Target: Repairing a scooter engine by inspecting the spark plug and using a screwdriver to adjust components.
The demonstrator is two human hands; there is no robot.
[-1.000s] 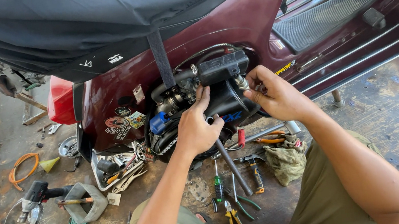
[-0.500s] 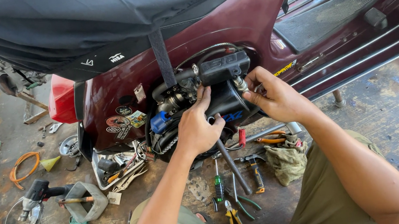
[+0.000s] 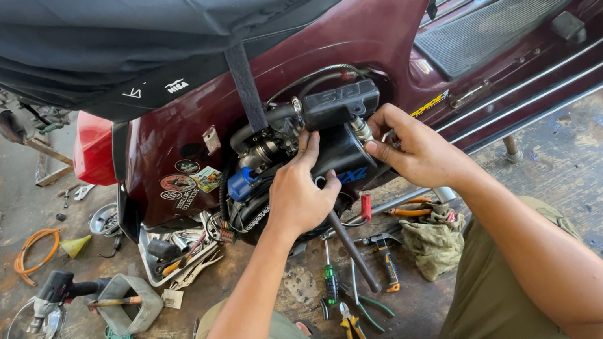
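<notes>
Stained concrete floor (image 3: 592, 142) is strewn with hand tools beneath a maroon scooter body (image 3: 376, 31). Inside its open side bay, a black plastic engine housing (image 3: 343, 151) is gripped from both sides: the left hand (image 3: 297, 194) is clasped on its left edge, the right hand (image 3: 414, 149) pinched on its right edge. Yellow-handled pliers (image 3: 353, 329) lie below.

Black engine part (image 3: 339, 128) in maroon scooter's (image 3: 376, 31) opening
</notes>
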